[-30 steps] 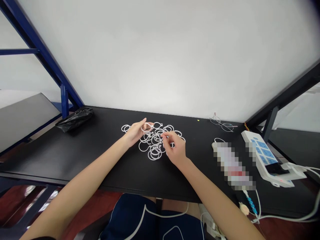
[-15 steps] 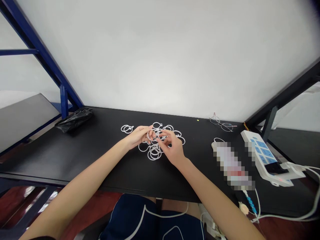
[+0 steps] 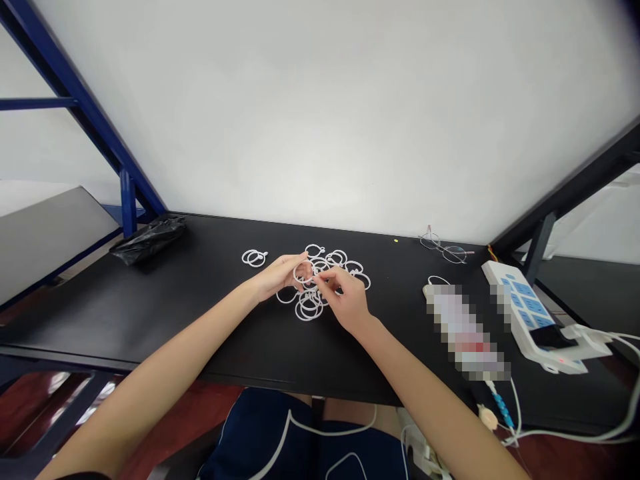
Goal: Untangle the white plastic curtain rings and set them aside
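Between my two hands a white plastic ring [image 3: 296,279] with a small clasp is held above a loose pile of similar rings. My left hand [image 3: 280,275] grips it from the left, thumb and fingers curled round it. From the right, my right hand [image 3: 345,293] pinches the ring's edge between thumb and forefinger. Several white rings [image 3: 309,308] lie overlapping beneath and around the hands, partly covered by them. Apart from the pile, to the left, lie a couple of white rings [image 3: 254,258].
On the black desk [image 3: 210,320] a crumpled black plastic bag [image 3: 150,240] lies at the left. Eyeglasses [image 3: 443,248] sit at the back right. A blurred-out phone-like object [image 3: 465,327] and a white power strip [image 3: 525,307] with cables occupy the right side. A white wall stands behind.
My right fingers have closed together onto the edge of the ring, having been more spread. The left hand has shifted slightly; the pile looks the same.
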`<state>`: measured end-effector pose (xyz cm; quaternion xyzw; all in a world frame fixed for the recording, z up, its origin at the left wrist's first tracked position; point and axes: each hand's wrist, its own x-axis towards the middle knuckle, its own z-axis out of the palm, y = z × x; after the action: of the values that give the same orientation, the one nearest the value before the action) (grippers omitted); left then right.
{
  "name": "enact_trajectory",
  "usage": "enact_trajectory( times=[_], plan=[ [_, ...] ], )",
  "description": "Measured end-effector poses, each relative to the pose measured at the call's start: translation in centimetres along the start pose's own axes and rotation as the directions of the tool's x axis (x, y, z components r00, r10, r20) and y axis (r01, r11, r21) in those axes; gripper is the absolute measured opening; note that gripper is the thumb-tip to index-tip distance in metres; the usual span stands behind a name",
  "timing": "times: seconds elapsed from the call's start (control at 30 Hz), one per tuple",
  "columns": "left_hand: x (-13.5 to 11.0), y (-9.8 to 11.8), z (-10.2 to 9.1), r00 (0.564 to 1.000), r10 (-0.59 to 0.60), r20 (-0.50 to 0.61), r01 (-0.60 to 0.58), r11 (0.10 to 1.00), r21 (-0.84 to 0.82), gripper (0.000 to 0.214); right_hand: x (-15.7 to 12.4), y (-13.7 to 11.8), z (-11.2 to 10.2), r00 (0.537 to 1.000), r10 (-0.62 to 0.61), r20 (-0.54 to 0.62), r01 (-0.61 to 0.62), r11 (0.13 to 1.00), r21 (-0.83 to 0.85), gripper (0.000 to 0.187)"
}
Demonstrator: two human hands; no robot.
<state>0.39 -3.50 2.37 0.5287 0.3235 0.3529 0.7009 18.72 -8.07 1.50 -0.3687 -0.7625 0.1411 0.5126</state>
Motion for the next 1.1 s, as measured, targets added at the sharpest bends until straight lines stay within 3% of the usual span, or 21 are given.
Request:
enact_trajectory(
  times=[0.13, 0.23, 0.37, 0.43, 0.6, 1.1],
  plan=[
    [-0.5, 0.5, 0.8, 0.997, 0.050, 0.051, -0.053, 0.997, 0.050, 0.038, 0.0, 0.0, -0.1, 0.999, 0.052, -0.003, -0.052, 0.998, 0.030, 0.015],
    [-0.8, 0.4, 1.3, 0.990, 0.105, 0.091, -0.120, 0.976, 0.182, 0.038, 0.0, 0.1, -0.1, 0.998, 0.070, 0.006, -0.070, 0.996, 0.048, 0.016],
    [-1.1, -0.3, 1.8, 0.966, 0.258, 0.030, -0.242, 0.851, 0.465, 0.032, 0.1, 0.0, -0.2, 0.996, 0.084, 0.014, -0.084, 0.996, 0.035, 0.015],
    [-1.1, -0.6, 1.9, 0.950, 0.311, 0.003, -0.266, 0.808, 0.526, 0.030, 0.1, -0.2, -0.2, 0.993, 0.096, 0.064, -0.099, 0.994, 0.037, 0.017],
    [-1.1, -0.8, 1.8, 0.934, 0.357, 0.035, -0.326, 0.805, 0.496, 0.036, 0.2, -0.3, -0.4, 0.977, 0.071, 0.200, -0.083, 0.995, 0.055, 0.026],
    [-1.2, -1.0, 1.7, 0.934, 0.356, -0.027, -0.298, 0.819, 0.491, 0.041, 0.1, -0.4, -0.4, 0.972, 0.062, 0.228, -0.082, 0.994, 0.077, 0.027]
  ],
)
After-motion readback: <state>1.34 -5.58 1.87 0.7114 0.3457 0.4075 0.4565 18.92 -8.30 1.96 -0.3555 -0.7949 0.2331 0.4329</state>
